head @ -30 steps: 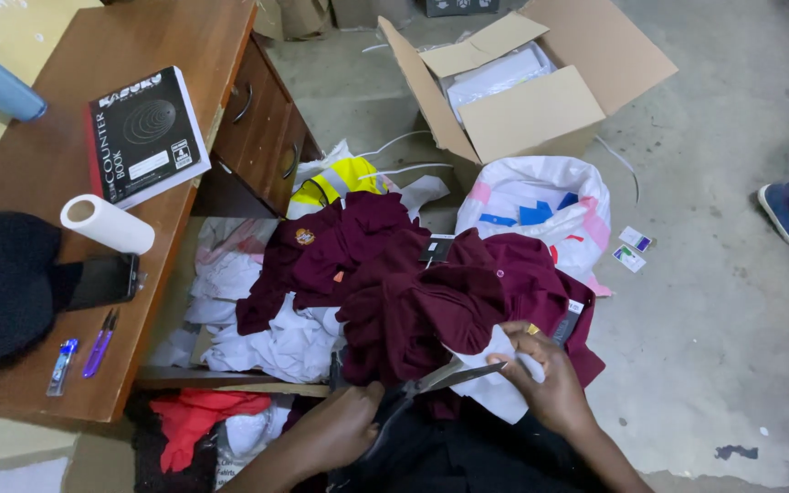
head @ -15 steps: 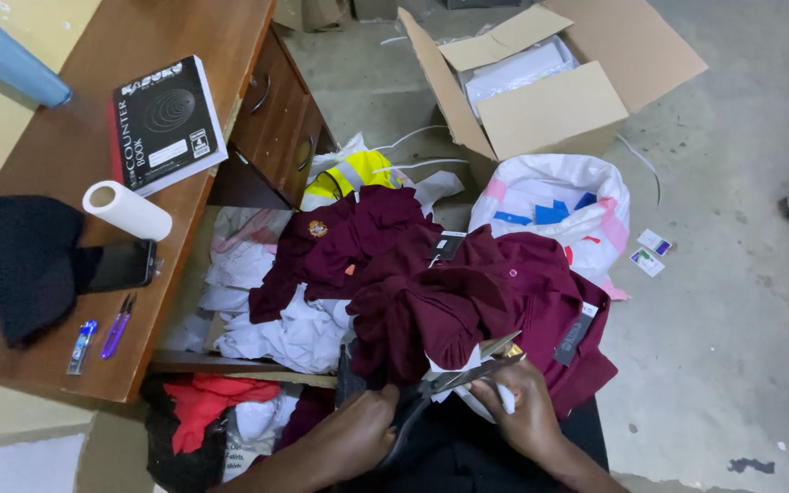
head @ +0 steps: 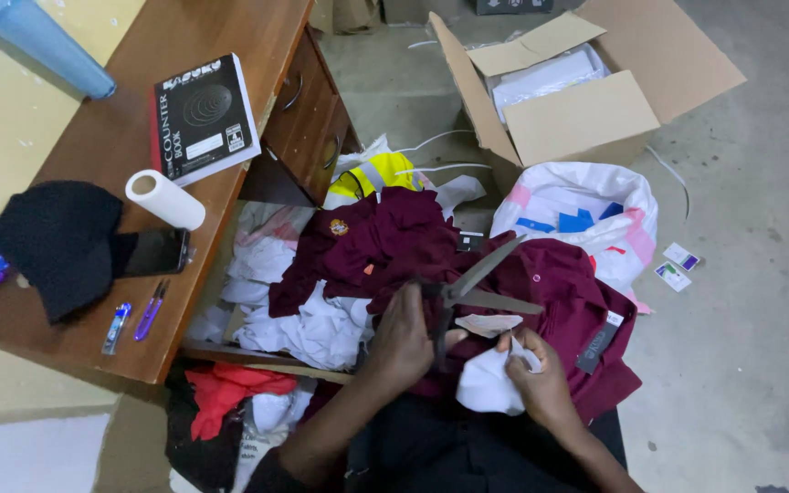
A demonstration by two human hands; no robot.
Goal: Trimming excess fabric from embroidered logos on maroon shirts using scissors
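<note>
Scissors [head: 472, 292] now raised, blades open, in left hand [head: 401, 336]'s closed grip; right hand [head: 541, 374] pinching white cloth [head: 486, 383]

Hands [head: 468, 351] work scissors [head: 472, 288] over maroon garment [head: 559, 301].

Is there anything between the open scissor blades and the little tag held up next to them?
Nothing visible. The left hand holds the scissors open, the right hand holds white cloth with the pale tag just under the lower blade.

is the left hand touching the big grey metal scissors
Touching: the head view shows the left hand wrapped around the handles of the grey metal scissors, blades spread open over the maroon garment.
</note>
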